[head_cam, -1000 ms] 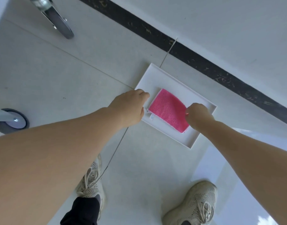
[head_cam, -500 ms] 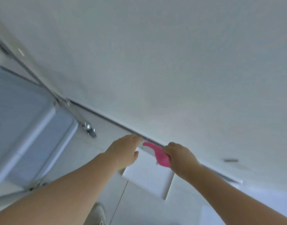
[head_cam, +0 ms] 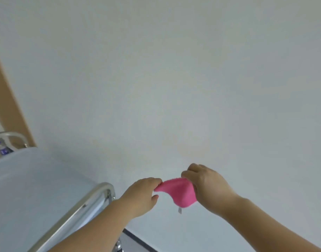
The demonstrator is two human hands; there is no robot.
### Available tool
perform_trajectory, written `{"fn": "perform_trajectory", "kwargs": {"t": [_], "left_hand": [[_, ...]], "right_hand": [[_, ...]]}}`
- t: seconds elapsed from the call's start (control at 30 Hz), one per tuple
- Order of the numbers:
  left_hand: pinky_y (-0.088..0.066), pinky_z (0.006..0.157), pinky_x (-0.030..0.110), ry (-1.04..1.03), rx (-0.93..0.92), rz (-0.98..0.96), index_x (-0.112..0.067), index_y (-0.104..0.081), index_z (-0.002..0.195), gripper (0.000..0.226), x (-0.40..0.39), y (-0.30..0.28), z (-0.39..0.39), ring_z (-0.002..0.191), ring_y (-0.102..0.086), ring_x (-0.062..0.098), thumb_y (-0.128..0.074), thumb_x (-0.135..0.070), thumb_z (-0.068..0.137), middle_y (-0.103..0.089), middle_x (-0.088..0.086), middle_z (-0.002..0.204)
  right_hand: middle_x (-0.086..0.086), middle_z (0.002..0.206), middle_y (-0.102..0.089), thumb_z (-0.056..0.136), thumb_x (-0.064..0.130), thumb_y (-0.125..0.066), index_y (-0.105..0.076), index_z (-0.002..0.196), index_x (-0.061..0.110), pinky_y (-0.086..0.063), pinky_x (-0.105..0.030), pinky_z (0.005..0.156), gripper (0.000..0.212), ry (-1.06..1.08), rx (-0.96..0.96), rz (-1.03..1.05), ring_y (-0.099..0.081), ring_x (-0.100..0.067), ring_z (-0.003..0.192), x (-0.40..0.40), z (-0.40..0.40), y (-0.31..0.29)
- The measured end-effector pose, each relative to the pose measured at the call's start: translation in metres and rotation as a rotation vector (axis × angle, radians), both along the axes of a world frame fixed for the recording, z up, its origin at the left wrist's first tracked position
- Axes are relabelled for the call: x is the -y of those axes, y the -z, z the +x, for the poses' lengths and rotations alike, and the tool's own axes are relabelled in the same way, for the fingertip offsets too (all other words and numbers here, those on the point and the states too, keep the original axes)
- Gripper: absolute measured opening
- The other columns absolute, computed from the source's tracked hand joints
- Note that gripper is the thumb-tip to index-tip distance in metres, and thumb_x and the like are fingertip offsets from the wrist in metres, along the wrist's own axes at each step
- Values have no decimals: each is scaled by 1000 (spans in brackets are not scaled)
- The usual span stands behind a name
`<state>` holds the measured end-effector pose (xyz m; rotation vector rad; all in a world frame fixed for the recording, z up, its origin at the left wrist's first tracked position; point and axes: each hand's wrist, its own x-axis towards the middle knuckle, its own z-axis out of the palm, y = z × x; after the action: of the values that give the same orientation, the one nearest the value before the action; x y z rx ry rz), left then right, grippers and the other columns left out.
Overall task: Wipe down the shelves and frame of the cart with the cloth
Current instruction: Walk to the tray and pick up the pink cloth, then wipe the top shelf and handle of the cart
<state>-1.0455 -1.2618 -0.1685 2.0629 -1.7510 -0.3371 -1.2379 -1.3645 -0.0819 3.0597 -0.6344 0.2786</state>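
Observation:
A pink cloth [head_cam: 180,193] hangs in the air between my two hands, in front of the white wall. My right hand [head_cam: 207,186] grips its upper right edge, and my left hand [head_cam: 143,195] pinches its left corner. A small white tag dangles from the cloth's lower edge. The cart [head_cam: 28,193] stands at the lower left: a pale top shelf with a shiny metal rail [head_cam: 87,202] along its right side. Both hands are to the right of the cart and not touching it.
A white wall [head_cam: 174,79] fills most of the view. A tan door frame [head_cam: 8,99] runs up the far left. A curved metal handle and a small bottle [head_cam: 2,148] sit behind the cart. A dark baseboard strip [head_cam: 137,240] shows at the bottom.
The cloth has been lifted out of the white tray on the floor by my right hand; my left hand has now taken its other corner. The view has swung up from floor to wall and cart.

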Motion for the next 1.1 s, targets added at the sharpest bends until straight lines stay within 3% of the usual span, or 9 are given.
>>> {"fn": "perform_trajectory", "kwargs": {"t": [0.17, 0.23, 0.3, 0.5, 0.67, 0.77, 0.93, 1.03, 1.1], "left_hand": [[-46, 83, 25, -105, -84, -158, -38, -43, 116, 28, -57, -79, -21, 102, -55, 6, -47, -36, 88, -58, -16, 116], [-48, 87, 29, -126, -224, -203, -41, -36, 121, 38, -83, -98, -33, 105, -55, 1, -50, -44, 85, -57, -23, 115], [-52, 82, 33, -121, -306, -210, -48, -34, 121, 42, -110, -111, -42, 95, -59, 2, -50, -44, 81, -60, -24, 103], [-52, 71, 31, -216, -297, -294, -42, -53, 95, 15, -187, -148, -30, 71, -60, 4, -54, -31, 85, -64, -11, 80], [-47, 63, 23, -293, -247, -350, -24, -61, 90, 5, -252, -177, 13, 67, -56, 8, -62, -21, 85, -65, 4, 79], [-40, 57, 12, -326, -247, -374, -23, -64, 85, 2, -292, -184, 44, 61, -53, 0, -64, -22, 85, -63, -1, 73], [-39, 59, 18, -392, -157, -400, -20, -63, 89, 6, -364, -185, 112, 70, -56, 14, -58, -23, 89, -62, -1, 77], [-38, 61, 19, -412, -142, -432, -27, -57, 91, 10, -410, -185, 159, 72, -55, 8, -53, -18, 91, -59, -9, 79], [-46, 72, 23, -441, -193, -452, -24, -57, 101, 14, -438, -180, 190, 84, -60, 9, -54, -16, 91, -63, -6, 93]], "right_hand": [[1, 98, -58, 78, -1, -45, -61, 105, 21, -49, -36, 70, 38, -144, 165, -115, -55, -22, 87, -53, -7, -98], [0, 101, -59, 78, -7, -45, -62, 109, 19, -50, -37, 71, 44, -188, 237, -135, -56, -23, 89, -75, -7, -122], [-1, 103, -60, 76, -10, -44, -62, 113, 19, -50, -37, 74, 50, -236, 273, -144, -56, -24, 92, -98, -6, -138], [-3, 104, -60, 76, -13, -44, -61, 116, 17, -49, -35, 76, 53, -339, 308, -179, -56, -25, 96, -152, 6, -170], [-6, 103, -59, 75, -15, -43, -61, 116, 15, -45, -29, 73, 55, -374, 290, -177, -57, -26, 92, -186, 33, -181], [-6, 105, -57, 78, -14, -41, -59, 116, 17, -50, -37, 75, 53, -370, 283, -110, -58, -27, 90, -210, 66, -176], [-1, 81, -52, 80, -9, -42, -45, 84, 20, -47, -37, 61, 29, -315, 266, -41, -52, -26, 71, -261, 139, -157], [0, 83, -55, 80, -10, -43, -51, 85, 19, -47, -35, 61, 31, -326, 263, -21, -53, -25, 72, -299, 186, -140], [-3, 91, -59, 82, -9, -44, -59, 93, 16, -49, -38, 67, 32, -335, 252, -22, -57, -27, 78, -323, 218, -129]]}}
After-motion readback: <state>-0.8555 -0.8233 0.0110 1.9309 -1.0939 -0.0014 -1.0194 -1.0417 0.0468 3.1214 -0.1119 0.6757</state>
